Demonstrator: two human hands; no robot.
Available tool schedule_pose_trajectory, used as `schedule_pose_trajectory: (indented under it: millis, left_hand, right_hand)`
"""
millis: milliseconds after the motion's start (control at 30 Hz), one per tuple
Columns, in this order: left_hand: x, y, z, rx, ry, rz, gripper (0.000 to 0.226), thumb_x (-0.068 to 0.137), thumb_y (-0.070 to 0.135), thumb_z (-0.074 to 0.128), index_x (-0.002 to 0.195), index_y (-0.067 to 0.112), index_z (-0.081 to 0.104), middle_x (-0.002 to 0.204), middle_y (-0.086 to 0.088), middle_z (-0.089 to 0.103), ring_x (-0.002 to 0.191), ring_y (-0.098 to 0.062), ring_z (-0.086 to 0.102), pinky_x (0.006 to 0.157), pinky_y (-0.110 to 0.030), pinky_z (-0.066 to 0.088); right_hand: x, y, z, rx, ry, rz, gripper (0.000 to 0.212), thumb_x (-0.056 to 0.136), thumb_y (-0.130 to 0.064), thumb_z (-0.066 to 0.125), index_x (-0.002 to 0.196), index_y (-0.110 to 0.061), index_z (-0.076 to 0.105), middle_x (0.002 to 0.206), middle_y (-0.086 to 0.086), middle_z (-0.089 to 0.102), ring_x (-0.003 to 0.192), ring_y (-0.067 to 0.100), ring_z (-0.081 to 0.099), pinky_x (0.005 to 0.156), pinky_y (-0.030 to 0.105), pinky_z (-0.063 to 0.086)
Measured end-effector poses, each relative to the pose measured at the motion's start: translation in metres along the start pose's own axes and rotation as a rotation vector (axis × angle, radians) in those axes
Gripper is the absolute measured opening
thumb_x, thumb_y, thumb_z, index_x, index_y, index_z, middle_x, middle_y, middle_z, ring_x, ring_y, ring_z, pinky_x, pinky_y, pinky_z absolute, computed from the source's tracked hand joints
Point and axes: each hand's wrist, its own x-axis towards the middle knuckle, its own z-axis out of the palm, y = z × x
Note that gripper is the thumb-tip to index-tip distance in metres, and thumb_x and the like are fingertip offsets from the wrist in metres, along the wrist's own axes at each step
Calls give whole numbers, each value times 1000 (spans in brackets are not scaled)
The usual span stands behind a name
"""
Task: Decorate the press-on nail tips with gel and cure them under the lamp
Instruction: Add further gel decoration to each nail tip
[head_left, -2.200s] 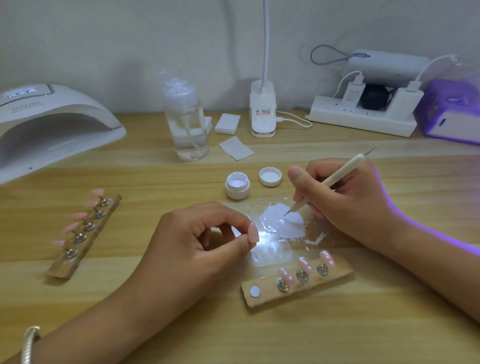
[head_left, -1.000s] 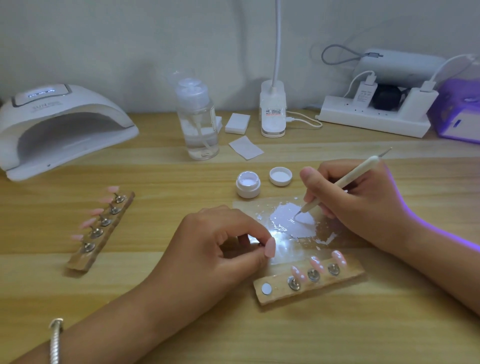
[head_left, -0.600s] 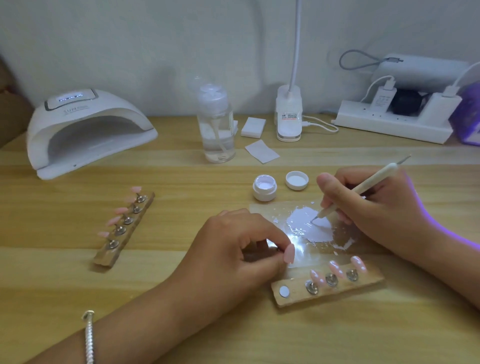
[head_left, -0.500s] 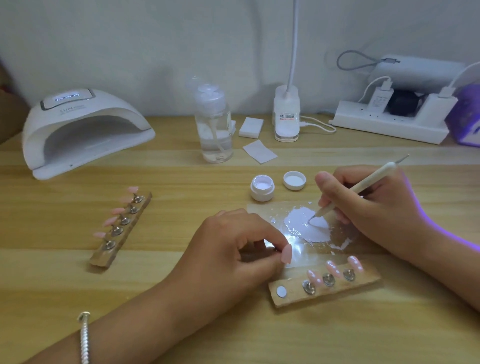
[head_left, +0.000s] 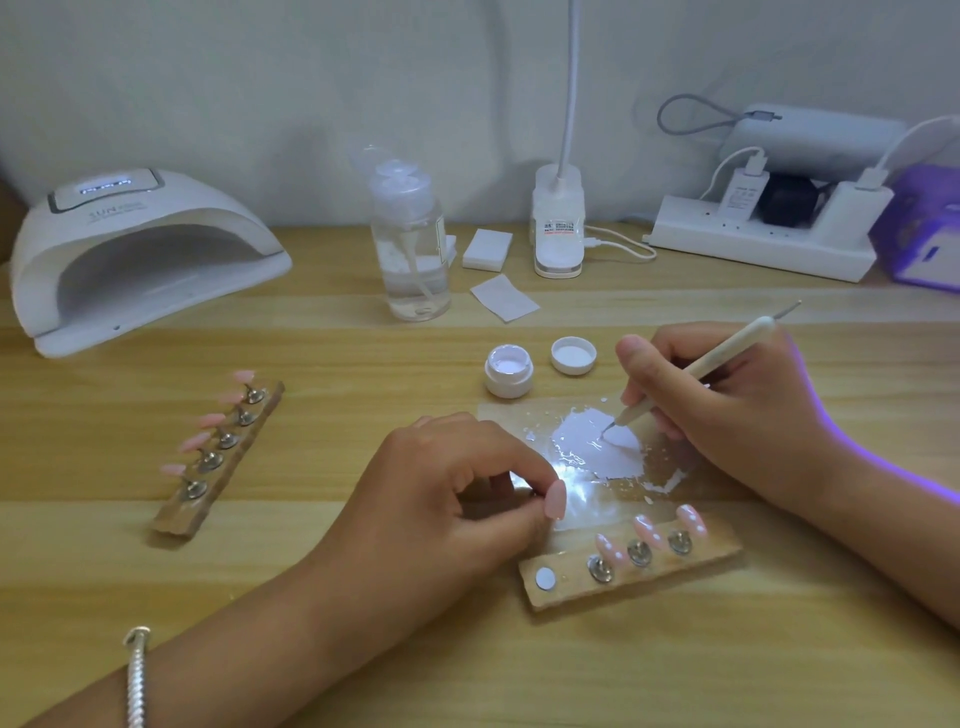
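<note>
- The left hand (head_left: 441, 499) is curled. Its thumb and a fingertip pinch one pink nail tip (head_left: 555, 500) just above the table (head_left: 363, 358), at the left edge of the clear sheet (head_left: 597, 512). The fingers hide whatever is under the tip.
- The right hand (head_left: 727, 410) is closed around a slim cream dotting pen (head_left: 696, 370) in a writing grip. The pen's metal point is down in the white gel puddle (head_left: 597, 449) on the sheet.
- The next move turns on this relation: the held tip lies left of the pen point and closer to the table's front edge, with wet gel between them. The pen slants from high at the back right to low at the front left, so it already aims roughly at the tip. The tip's long axis runs about front to back. The right hand probably only needs a short carry.
- The gel looks thick and glossy, with spatters around it. The sheet is shiny and catches glare.
- On the wooden strip (head_left: 675, 571) near the front edge, three smooth almond-shaped tips (head_left: 647, 530) carry white dots on metal studs. One magnet disc (head_left: 545, 577) is bare.
- A second strip (head_left: 228, 452) toward the left holds five plain pink tips.
- The open gel pot (head_left: 509, 370) and its lid (head_left: 573, 355) stand behind the sheet.
- The arched white plastic curing lamp (head_left: 130, 249) sits at the back left corner, well apart from both hands.
</note>
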Motion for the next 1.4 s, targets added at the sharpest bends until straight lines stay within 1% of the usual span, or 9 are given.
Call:
schedule_pose_trajectory:
  millis: [167, 300, 500, 700, 900, 1067, 1167, 1233, 1400]
  left_hand:
    - [0, 0, -1, 7, 11, 2, 13, 77, 21, 77, 78, 32, 72, 78, 19, 68, 73, -13, 62, 70, -20, 43]
    - [0, 1, -1, -12, 9, -1, 12, 78, 22, 77, 78, 33, 73, 77, 19, 67, 74, -14, 61, 68, -17, 43]
    - [0, 1, -1, -19, 10, -10, 10, 77, 23, 77, 79, 31, 73, 76, 18, 67, 74, -14, 62, 70, -19, 43]
    - [1, 0, -1, -6, 11, -4, 11, 77, 22, 77, 78, 32, 72, 75, 17, 67, 74, -14, 61, 69, -20, 44]
    - [1, 0, -1, 0, 7, -12, 11, 77, 22, 77, 78, 31, 72, 76, 19, 66, 73, -13, 61, 70, -18, 42]
    - [1, 1, -2, 10, -1, -2, 12, 76, 21, 77, 76, 32, 72, 74, 18, 66, 72, -13, 61, 69, -18, 43]
    - [1, 1, -2, 12, -1, 1, 12, 77, 21, 77, 76, 32, 73, 75, 17, 67, 72, -13, 61, 68, -18, 43]
    - [1, 1, -1, 13, -4, -1, 11, 77, 22, 77, 77, 32, 72, 75, 19, 67, 73, -13, 62, 69, -16, 42]
    - [0, 0, -1, 11, -4, -6, 10, 77, 23, 77, 78, 32, 72, 76, 20, 67, 74, -12, 62, 69, -17, 41]
  right_hand:
    - [1, 1, 1, -2, 22, -16, 44, 92, -34, 58, 57, -8, 63, 43, -15, 51, 40, 5, 45, 45, 14, 36]
    - [1, 2, 0, 10, 33, -20, 43, 93, -36, 58, 57, -14, 63, 43, -10, 50, 40, 5, 44, 46, 15, 35]
    - [0, 2, 0, 21, 37, -15, 42, 94, -34, 58, 57, -14, 63, 43, -9, 50, 41, 5, 42, 46, 14, 34]
    - [1, 1, -1, 28, 42, -16, 42, 94, -36, 58, 58, -14, 64, 44, -4, 51, 41, 7, 43, 44, 20, 35]
    - [0, 1, -1, 1, -9, -28, 44, 95, -31, 59, 58, -8, 63, 45, -14, 52, 41, 4, 44, 46, 13, 35]
    - [-1, 0, 0, -11, -44, -15, 44, 92, -34, 61, 56, -10, 63, 43, -11, 49, 41, 6, 42, 44, 27, 37]
    - [-1, -1, 0, -60, -41, -13, 42, 94, -24, 62, 55, -7, 62, 44, -18, 51, 42, 3, 47, 47, 15, 37]
    - [-1, -1, 0, -69, -42, -9, 41, 94, -20, 63, 55, -7, 62, 44, -18, 51, 43, 1, 47, 47, 12, 37]
    - [-1, -2, 0, -24, -34, -2, 43, 90, -35, 59, 56, -9, 63, 43, -7, 49, 42, 6, 42, 46, 25, 36]
